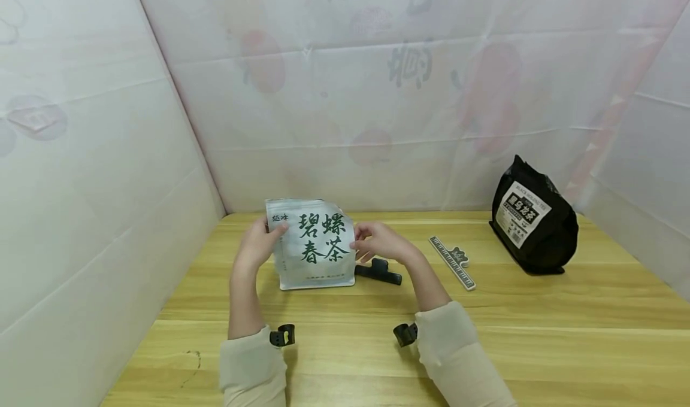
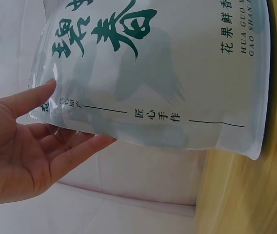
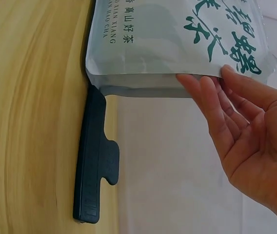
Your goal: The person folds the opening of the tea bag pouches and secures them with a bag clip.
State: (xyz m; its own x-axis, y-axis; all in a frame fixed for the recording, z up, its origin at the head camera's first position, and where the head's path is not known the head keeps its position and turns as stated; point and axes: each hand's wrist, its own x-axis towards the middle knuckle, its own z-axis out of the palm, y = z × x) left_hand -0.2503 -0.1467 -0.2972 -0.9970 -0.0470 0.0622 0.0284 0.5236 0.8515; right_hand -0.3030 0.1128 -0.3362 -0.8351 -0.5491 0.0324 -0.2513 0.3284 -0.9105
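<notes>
A pale tea bag (image 1: 316, 248) with large green characters stands upright on the table. My left hand (image 1: 256, 243) holds its upper left edge, the thumb on the front and the fingers behind, as the left wrist view shows. On the opposite side, my right hand (image 1: 384, 242) pinches the right edge, with the thumb (image 3: 246, 85) at the front and fingertips against the side fold. A black bag clip (image 1: 380, 272) lies below the right hand, one end close to the bag's lower right corner. Part of the left fingers is hidden behind the bag.
Right of the black clip lies a flat ruler-like clip (image 1: 453, 263) with a decorated handle. Farther right stands a black oolong tea bag (image 1: 533, 221) with a white label. Pale printed cloth walls (image 1: 345, 120) enclose the wooden table (image 1: 345, 359) at the back and sides.
</notes>
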